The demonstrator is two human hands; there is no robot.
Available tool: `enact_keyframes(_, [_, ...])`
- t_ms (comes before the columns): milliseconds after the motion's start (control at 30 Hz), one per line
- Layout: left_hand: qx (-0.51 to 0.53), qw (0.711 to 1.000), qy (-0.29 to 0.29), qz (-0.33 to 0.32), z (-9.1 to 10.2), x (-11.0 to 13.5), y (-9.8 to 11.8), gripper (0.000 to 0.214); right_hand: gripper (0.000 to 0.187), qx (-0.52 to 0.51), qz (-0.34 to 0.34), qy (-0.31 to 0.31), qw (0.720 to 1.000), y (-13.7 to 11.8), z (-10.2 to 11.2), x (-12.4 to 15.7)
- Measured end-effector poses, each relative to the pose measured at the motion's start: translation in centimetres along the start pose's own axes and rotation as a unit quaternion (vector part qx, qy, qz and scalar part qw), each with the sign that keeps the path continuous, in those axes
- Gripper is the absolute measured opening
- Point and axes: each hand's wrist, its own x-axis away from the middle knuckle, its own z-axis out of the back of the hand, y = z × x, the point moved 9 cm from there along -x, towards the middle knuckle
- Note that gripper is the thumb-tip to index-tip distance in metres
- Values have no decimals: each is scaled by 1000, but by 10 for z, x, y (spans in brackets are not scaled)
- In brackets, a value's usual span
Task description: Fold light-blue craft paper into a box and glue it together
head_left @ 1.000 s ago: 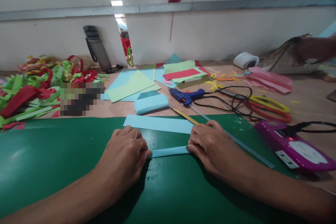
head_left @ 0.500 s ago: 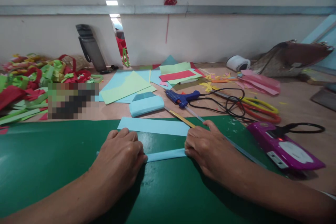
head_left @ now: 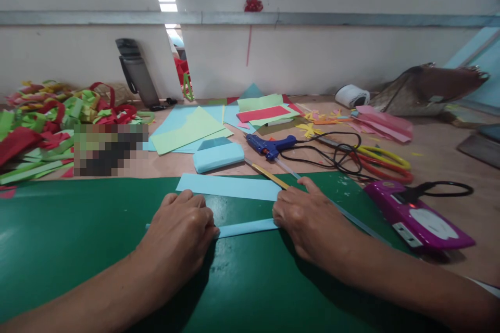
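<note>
A narrow light-blue paper strip (head_left: 247, 228) stretches between my two hands, low over a green mat (head_left: 70, 255). My left hand (head_left: 183, 229) is closed on its left part, and a short end pokes out beyond the wrist. At the other end, my right hand (head_left: 300, 213) has its fingers closed on the strip, with the thumb side raised. Just behind the hands lies a wider flat piece of light-blue paper (head_left: 228, 186), its right end by my right knuckles. The fingertips of both hands are partly hidden.
A blue glue gun (head_left: 269, 145) with a clear stick lies beyond, near a yellow pencil-like rod (head_left: 267, 173) and a light-blue folded box shape (head_left: 219, 157). Scissors (head_left: 385, 158) and a purple power strip (head_left: 420, 216) are right. Colored paper strips (head_left: 50, 125) heap up left.
Both hands keep their hold on the strip with hardly any movement. The whole view has shifted very slightly.
</note>
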Motion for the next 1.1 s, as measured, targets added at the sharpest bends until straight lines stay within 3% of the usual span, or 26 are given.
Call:
enact_keyframes(700, [-22,997,-74,21,1,-3,4,29,20,45,26,16,999,-5,-1,-4])
enact_keyframes(1100, [-8,999,-31,-5,3,-1,5,25,22,46,31,18,998,-6,1,-4])
